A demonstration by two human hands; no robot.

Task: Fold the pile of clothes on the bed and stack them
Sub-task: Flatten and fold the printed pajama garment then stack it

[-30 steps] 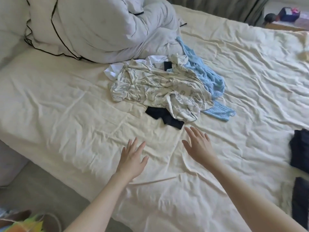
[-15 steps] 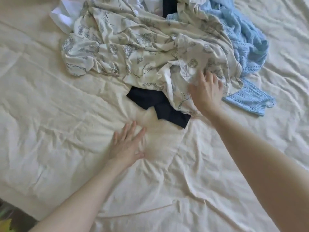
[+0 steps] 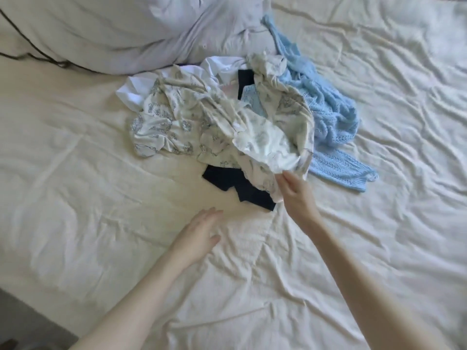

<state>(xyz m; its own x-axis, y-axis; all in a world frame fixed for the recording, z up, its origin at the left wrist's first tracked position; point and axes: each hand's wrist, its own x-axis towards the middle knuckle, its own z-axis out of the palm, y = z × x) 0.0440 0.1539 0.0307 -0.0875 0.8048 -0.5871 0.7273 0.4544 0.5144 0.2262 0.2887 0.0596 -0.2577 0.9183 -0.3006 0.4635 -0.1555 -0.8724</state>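
A pile of clothes [image 3: 227,117] lies on the cream sheet [image 3: 75,198] of the bed, just in front of a bunched white duvet [image 3: 126,29]. On top of the pile is a pale printed garment [image 3: 192,122], crumpled and spread wide. A light blue knit top [image 3: 333,127] lies against the right side of the pile, one part trailing toward the near edge of the bed. A dark navy piece [image 3: 235,185] sticks out from under the near side of the pile, and a white garment [image 3: 134,89] shows at the pile's far left corner.

The right hand [image 3: 295,195] is at the near edge of the pile, its thumb and fingers pinching the edge of the printed garment, which is lifted a little there so the pale inside shows. The left hand [image 3: 199,236] is on the sheet just in front of the pile, near the navy piece but apart from it, with fingers straight and close together and the palm down, holding nothing. It is blurred, so I cannot tell whether it presses the sheet or hangs just above it.
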